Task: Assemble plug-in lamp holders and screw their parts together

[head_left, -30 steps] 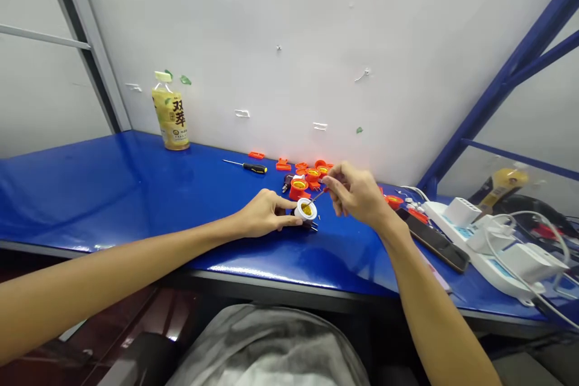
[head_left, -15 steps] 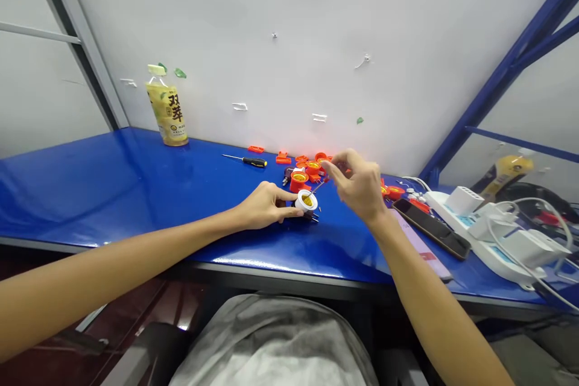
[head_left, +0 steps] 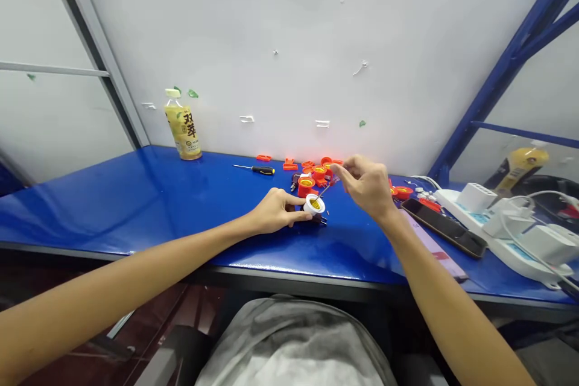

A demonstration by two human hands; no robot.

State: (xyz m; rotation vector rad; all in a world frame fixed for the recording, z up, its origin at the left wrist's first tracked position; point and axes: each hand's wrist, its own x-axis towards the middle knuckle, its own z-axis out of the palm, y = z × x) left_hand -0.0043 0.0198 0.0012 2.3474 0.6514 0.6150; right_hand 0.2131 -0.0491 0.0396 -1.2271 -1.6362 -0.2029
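Note:
A white bulb socket (head_left: 314,204) with a brass-coloured threaded inside is pinched between the thumb and fingers of my left hand (head_left: 274,212). Its opening faces up, tilted; dark plug prongs (head_left: 322,220) show beneath it, at the table surface. My right hand (head_left: 368,186) is closed around a screwdriver (head_left: 324,191); most of the handle is hidden by the fingers. The thin shaft slants down to the left, its tip inside the socket. Just behind stands an orange bulb socket (head_left: 306,188), with more orange parts (head_left: 319,174) past it.
On the blue table (head_left: 203,211) lies a black-and-yellow screwdriver (head_left: 262,170). A yellow drink bottle (head_left: 184,129) stands at the back left. To the right are a dark phone (head_left: 446,228), a pink flat item (head_left: 432,247) and a white power strip (head_left: 506,244) with chargers and cables.
The camera view has shifted, so the whole scene sits a little lower and farther right. Both hands keep their grips, and the screwdriver tip stays in the white socket.

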